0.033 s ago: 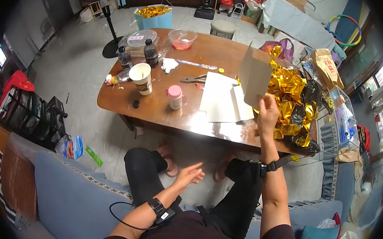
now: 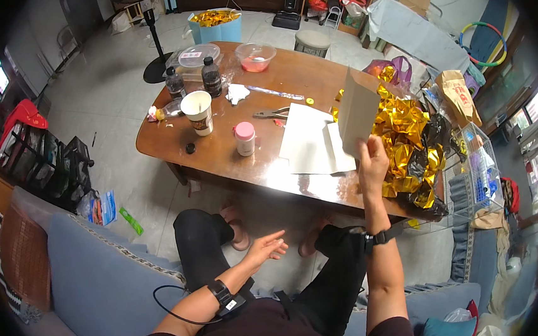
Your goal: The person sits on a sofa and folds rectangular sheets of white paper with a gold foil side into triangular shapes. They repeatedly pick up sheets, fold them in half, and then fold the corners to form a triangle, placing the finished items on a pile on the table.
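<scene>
Your right hand (image 2: 375, 160) has its thumb and fingers closed on the lower edge of a stiff grey-brown card (image 2: 358, 115), which stands up over the right part of the tabletop (image 2: 170, 138). Your left hand (image 2: 266, 248) is in front of the table's near edge, fingers loosely spread and holding nothing. Toward the far side, a round, clear plastic bowl (image 2: 255, 56) has something pinkish-red in its bottom; a clear lidded tub (image 2: 200, 56) sits to its left. Nearer you are two dark bottles (image 2: 211, 78), a tall white paper cup (image 2: 197, 107) with a brown printed band, its contents hard to make out, and a small white jar (image 2: 244, 143), closed with a pink cap. Beyond the table, a light-blue box (image 2: 219, 33) brims with shiny gold foil. More gold foil (image 2: 402, 118), crinkled and sharply creased, heaps up right of the card, mixed with glossy black plastic (image 2: 435, 133). Smooth white sheets (image 2: 306, 136) lie flat just left of the card, beside metal pliers (image 2: 272, 113) and a soft, crumpled white tissue (image 2: 237, 93).
</scene>
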Demonstrator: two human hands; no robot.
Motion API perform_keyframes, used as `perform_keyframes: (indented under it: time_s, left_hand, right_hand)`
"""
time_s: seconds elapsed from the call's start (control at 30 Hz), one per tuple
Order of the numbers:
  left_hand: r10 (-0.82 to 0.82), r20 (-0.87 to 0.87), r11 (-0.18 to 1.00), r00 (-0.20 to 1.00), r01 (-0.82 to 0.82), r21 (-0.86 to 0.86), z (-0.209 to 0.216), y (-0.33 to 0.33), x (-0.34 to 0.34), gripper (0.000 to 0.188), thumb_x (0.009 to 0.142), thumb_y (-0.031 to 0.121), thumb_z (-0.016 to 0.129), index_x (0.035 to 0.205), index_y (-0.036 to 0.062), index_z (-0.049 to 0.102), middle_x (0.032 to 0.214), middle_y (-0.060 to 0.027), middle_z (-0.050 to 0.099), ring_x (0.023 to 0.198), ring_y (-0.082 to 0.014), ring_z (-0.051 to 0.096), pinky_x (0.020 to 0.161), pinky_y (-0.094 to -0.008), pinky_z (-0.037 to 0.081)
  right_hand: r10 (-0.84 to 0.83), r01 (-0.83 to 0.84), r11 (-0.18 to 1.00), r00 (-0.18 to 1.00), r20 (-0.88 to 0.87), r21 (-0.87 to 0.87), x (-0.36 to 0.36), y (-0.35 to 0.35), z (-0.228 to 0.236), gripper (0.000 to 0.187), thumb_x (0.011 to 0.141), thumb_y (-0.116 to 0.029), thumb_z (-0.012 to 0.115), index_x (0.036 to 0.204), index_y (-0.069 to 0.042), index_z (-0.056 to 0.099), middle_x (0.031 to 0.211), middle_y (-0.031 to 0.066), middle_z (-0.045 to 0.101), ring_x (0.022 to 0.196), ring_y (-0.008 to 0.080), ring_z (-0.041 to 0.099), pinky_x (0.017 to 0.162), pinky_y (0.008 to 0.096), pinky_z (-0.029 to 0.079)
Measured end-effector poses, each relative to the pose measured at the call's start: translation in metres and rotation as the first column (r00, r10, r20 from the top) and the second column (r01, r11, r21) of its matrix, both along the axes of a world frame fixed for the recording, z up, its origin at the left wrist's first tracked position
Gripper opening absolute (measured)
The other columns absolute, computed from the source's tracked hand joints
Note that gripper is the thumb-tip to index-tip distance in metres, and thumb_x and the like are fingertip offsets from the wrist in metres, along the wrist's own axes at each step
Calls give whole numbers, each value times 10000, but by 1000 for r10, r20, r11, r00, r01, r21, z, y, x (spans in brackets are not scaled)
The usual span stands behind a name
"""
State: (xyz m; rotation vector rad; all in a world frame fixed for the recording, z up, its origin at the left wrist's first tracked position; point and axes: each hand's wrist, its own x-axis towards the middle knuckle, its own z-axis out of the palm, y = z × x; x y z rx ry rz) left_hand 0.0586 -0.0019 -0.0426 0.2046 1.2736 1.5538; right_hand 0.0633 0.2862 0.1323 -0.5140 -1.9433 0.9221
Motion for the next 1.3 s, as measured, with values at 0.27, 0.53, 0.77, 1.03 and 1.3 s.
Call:
perform_keyframes:
  time_s: [0.27, 0.53, 0.77, 1.03, 1.3]
  left_hand:
    - [-191, 175, 963, 966, 149, 225, 15, 23, 17, 471, 977, 302, 449, 1371, 47, 406, 1230, -152, 563, 1140, -237, 556, 925, -328, 465]
    - [-33, -255, 881, 966, 148, 449, 63, 40, 22, 373, 913, 194, 509, 1247, 29, 491, 1175, -77, 564, 1061, -185, 546, 897, -310, 454]
    - [298, -826, 941, 479, 0, 339, 56, 18, -19, 354, 886, 73, 563, 1220, -26, 503, 1149, -136, 577, 1009, -231, 577, 852, -314, 488]
    - [15, 430, 840, 903, -244, 485, 67, -6, -32, 547, 907, 422, 548, 1294, 45, 462, 1218, -74, 552, 1090, -181, 539, 938, -321, 443]
    - [182, 227, 874, 957, -263, 408, 55, 2, -21, 463, 925, 185, 569, 1334, 28, 421, 1255, -55, 530, 1156, -141, 492, 978, -280, 400]
  right_hand:
    - [490, -504, 568, 842, -225, -651, 46, -88, 5, 206, 907, -106, 553, 1092, -27, 511, 853, -3, 583, 735, 55, 529, 635, 198, 421]
    - [409, -589, 191, 775, -481, -786, 100, -123, -15, 403, 889, -147, 521, 1241, 28, 432, 1163, 119, 560, 1048, 188, 554, 907, 331, 441]
    - [424, -394, 384, 879, -219, -835, 125, -114, -47, 219, 889, -136, 557, 1051, 6, 513, 976, 52, 599, 863, 116, 580, 771, 247, 467]
    - [552, -278, 595, 823, 132, -755, 121, -124, -46, 167, 847, -112, 633, 945, -4, 552, 858, 15, 606, 801, 71, 552, 703, 220, 443]
    - [443, -154, 643, 874, 201, -750, 112, -156, -74, 296, 808, -136, 685, 1057, 17, 635, 908, 53, 667, 776, 98, 600, 693, 245, 486]
